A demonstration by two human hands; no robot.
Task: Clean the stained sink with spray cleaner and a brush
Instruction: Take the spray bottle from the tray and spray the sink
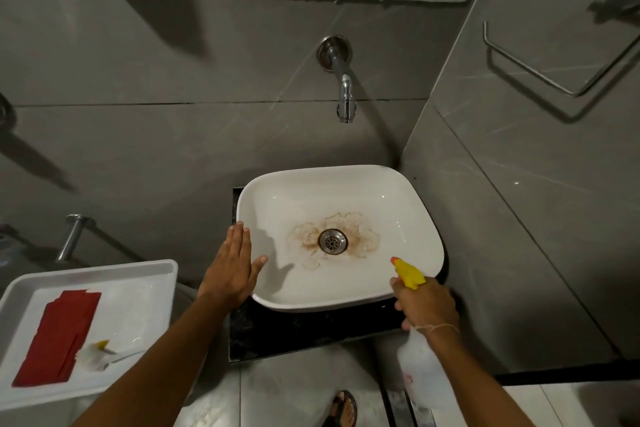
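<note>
- Where the frame centres, slightly right and low, the white sink (408, 218) sits on a dark counter (294, 333); brown stains (360, 236) ring the metal drain (332, 241) in the basin floor.
- The right hand (427, 305), at the sink's lower right rim, is clamped around the neck of a clear spray bottle (420, 371); its yellow nozzle (408, 272) points into the basin.
- The left hand (232, 270) lies flat on the sink's left rim, fingers straight and together, thumb spread, holding nothing.
- A chrome tap (343, 87) projects from the grey wall above the sink.
- A white tray (152, 274) at the lower left of the frame holds a red cloth (57, 336) and, just beside it, a brush (95, 355) with a clear handle.
</note>
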